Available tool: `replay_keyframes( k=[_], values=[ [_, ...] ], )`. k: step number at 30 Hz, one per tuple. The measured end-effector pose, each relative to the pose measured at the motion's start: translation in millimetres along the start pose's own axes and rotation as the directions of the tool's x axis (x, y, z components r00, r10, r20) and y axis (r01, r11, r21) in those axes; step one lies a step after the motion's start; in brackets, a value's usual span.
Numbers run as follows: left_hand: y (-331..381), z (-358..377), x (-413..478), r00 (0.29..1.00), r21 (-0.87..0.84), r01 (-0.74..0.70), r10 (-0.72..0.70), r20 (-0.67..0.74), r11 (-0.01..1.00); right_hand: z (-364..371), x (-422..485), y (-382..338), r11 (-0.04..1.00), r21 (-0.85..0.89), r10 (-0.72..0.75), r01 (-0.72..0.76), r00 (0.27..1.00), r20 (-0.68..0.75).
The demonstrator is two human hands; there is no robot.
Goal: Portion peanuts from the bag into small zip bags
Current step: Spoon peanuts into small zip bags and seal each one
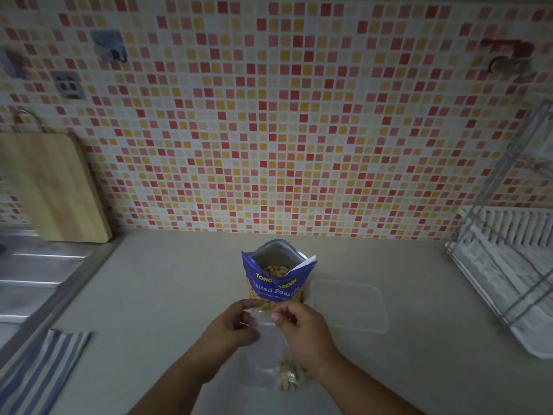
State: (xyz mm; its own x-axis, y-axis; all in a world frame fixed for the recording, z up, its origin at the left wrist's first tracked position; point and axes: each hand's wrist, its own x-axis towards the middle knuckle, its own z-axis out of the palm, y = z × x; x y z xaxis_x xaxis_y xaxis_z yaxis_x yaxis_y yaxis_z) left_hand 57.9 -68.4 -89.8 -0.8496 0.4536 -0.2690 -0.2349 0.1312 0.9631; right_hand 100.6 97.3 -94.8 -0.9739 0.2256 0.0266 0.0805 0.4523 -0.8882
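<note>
Hands: left hand [236, 324] and right hand [302, 326] both pinching zip bag [263, 351] top | few peanuts [288, 375] inside | peanut bag [276, 275] upright, open, mid-counter [167, 295] behind hands, clear lid [350, 305] beside it

On the counter stand 1 blue peanut bag [278, 277], open at the top, 1 clear zip bag [263, 351] with a few peanuts [288, 375] too blurred to count, 1 clear plastic lid [348, 305] and 1 striped cloth [39, 369]; 2 hands, left hand [232, 324] and right hand [303, 327]; 1 wooden cutting board [54, 187], 1 dish rack [508, 259], 1 wall socket [67, 85]
</note>
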Motion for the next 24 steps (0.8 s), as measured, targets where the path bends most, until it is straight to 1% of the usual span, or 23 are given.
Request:
replay_keyframes(
  k=[2,3,5,7,9,10,12,14,16,17,20,24],
  values=[
    [11.0,5.5,-1.4,0.997,0.021,-0.015,0.013,0.075,1.000,-6.8,2.7,-7.3,1.000,0.001,-0.029,0.029,1.000,-0.013],
    [15.5,9.9,-0.7,0.997,0.031,-0.028,0.025,0.069,0.999,-10.6,3.9,-11.7,0.999,0.003,-0.043,0.043,0.999,-0.012],
    [24.3,19.5,2.1,0.997,0.086,-0.075,0.077,-0.019,0.993,-18.3,5.7,-21.2,0.998,0.015,-0.055,0.055,0.998,-0.016],
    [28.8,26.1,6.5,0.975,0.220,-0.134,0.169,-0.146,0.966,-25.1,6.8,-29.3,0.997,0.059,-0.041,0.044,0.998,-0.048],
    [32.0,30.7,11.2,0.921,0.397,-0.191,0.304,-0.245,0.898,-31.4,6.7,-37.0,0.989,0.151,0.008,0.001,0.998,-0.056],
    [33.8,32.7,12.9,0.887,0.479,-0.214,0.375,-0.269,0.851,-34.3,6.8,-40.4,0.979,0.202,0.046,-0.034,0.997,-0.056],
    [37.2,36.9,15.8,0.837,0.604,-0.243,0.479,-0.265,0.759,-39.5,7.0,-46.2,0.966,0.247,0.098,-0.076,0.992,-0.077],
    [40.4,41.2,17.2,0.800,0.705,-0.267,0.559,-0.217,0.657,-43.6,7.1,-51.6,0.977,0.196,0.101,-0.083,0.991,-0.089],
    [43.0,43.4,18.8,0.780,0.763,-0.274,0.600,-0.180,0.586,-46.6,7.3,-57.4,0.994,0.069,0.087,-0.084,0.995,-0.056],
    [44.1,44.2,19.3,0.775,0.775,-0.275,0.608,-0.171,0.569,-48.2,7.9,-59.8,0.996,0.032,0.083,-0.082,0.996,-0.041],
    [49.1,46.4,19.5,0.763,0.794,-0.262,0.622,-0.177,0.548,-55.3,10.9,-66.2,0.996,0.005,0.085,-0.085,0.996,-0.007],
    [53.1,45.8,21.3,0.721,0.812,-0.321,0.682,-0.124,0.487,-63.9,18.6,-69.5,0.985,-0.152,0.088,-0.078,0.994,0.058]
  ],
)
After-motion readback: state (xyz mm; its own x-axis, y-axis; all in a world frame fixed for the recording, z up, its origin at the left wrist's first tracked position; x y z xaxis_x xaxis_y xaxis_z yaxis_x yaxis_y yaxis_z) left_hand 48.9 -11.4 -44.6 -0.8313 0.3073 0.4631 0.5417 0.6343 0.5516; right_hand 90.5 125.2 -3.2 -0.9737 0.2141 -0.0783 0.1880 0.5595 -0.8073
